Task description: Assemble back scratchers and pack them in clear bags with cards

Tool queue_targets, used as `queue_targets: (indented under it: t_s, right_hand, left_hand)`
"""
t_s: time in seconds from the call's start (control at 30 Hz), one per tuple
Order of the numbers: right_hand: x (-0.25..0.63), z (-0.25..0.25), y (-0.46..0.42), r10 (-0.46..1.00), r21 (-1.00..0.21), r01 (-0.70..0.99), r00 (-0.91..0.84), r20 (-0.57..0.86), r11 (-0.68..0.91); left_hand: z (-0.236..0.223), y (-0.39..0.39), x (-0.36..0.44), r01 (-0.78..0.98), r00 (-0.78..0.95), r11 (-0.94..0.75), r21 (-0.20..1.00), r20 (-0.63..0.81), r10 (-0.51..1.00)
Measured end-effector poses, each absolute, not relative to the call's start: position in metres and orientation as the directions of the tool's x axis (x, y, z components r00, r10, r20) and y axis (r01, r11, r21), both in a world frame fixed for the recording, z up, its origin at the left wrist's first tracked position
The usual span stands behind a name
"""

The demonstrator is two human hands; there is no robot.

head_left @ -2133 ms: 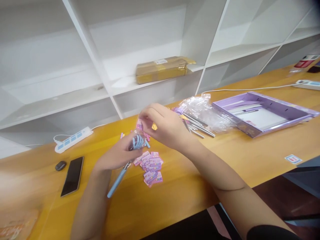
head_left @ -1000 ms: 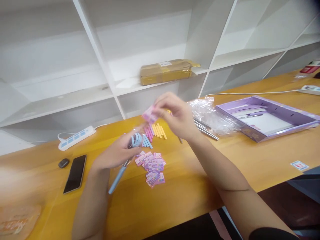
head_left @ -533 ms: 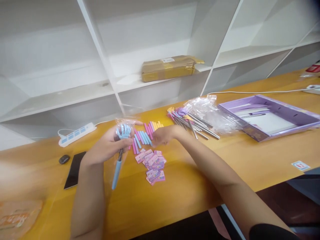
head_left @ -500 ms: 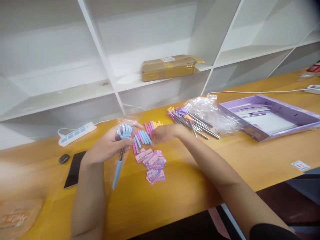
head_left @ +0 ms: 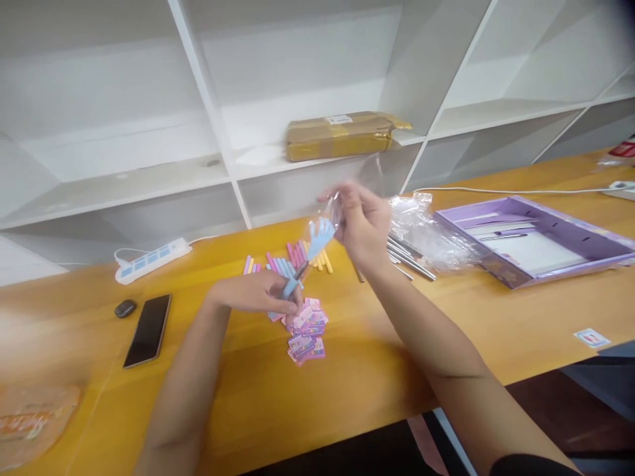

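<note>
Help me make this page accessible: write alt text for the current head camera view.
A left hand grips a blue stick with a hand-shaped end, while the right hand pinches clear plastic at that end. Below, on a wooden table, lie short coloured sticks and a pile of pink and purple cards. A shallow purple box sits to the right.

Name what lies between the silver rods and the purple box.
In the head view, crumpled clear plastic lies between the silver rods and the purple box.
</note>
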State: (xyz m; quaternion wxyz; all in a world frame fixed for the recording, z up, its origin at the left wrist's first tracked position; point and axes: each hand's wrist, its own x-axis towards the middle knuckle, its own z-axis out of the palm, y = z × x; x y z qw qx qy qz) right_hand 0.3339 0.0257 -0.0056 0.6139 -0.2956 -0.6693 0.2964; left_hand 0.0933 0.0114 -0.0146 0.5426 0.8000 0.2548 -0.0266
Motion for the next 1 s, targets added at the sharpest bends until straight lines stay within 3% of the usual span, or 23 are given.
queue_targets:
  t_s: [0.13,0.23,0.37,0.47,0.6,0.67,0.73,0.8,0.87,0.9,1.0]
  right_hand:
    - [0.370,0.004,0.044,0.709,-0.715,0.063,0.097,0.699,0.696]
    - [0.396,0.012,0.051,0.650,-0.654,-0.071,0.237,0.722,0.753]
    - [0.406,0.017,0.052,0.728,-0.707,-0.197,0.060,0.683,0.679]
    - [0.418,0.021,0.061,0.694,-0.689,-0.082,0.063,0.718,0.720]
    - [0.472,0.028,0.065,0.488,-0.562,0.056,0.431,0.759,0.825]
    - [0.507,0.029,0.056,0.410,-0.558,0.171,0.513,0.754,0.812]
    - [0.540,0.025,0.045,0.399,-0.623,0.419,0.507,0.764,0.661]
    - [0.566,0.015,0.044,0.513,-0.687,0.660,0.494,0.702,0.304]
    - [0.585,-0.004,0.057,0.674,-0.666,0.744,0.519,0.526,-0.053]
    - [0.592,-0.015,0.068,0.735,-0.644,0.749,0.523,0.432,-0.155]
    - [0.602,-0.051,0.107,0.838,-0.606,0.787,0.407,0.364,-0.119]
  left_hand:
    - [-0.024,0.017,0.089,0.443,0.881,-0.247,0.862,-0.368,0.296]
    - [-0.028,0.019,0.089,0.432,0.872,-0.190,0.881,-0.355,0.338]
    - [-0.029,0.020,0.092,0.388,0.877,-0.138,0.911,-0.319,0.361]
    - [-0.029,0.021,0.093,0.388,0.867,-0.136,0.911,-0.311,0.391]
    - [-0.025,0.022,0.086,0.426,0.861,-0.176,0.887,-0.338,0.381]
    - [-0.021,0.022,0.081,0.460,0.848,-0.206,0.864,-0.358,0.391]
    - [-0.017,0.021,0.077,0.485,0.827,-0.213,0.848,-0.366,0.427]
    - [-0.013,0.021,0.073,0.489,0.816,-0.215,0.845,-0.356,0.456]
    - [-0.011,0.020,0.070,0.493,0.808,-0.222,0.841,-0.348,0.475]
    - [-0.010,0.020,0.068,0.503,0.798,-0.223,0.835,-0.350,0.490]
    - [-0.010,0.020,0.066,0.537,0.755,-0.211,0.817,-0.354,0.551]
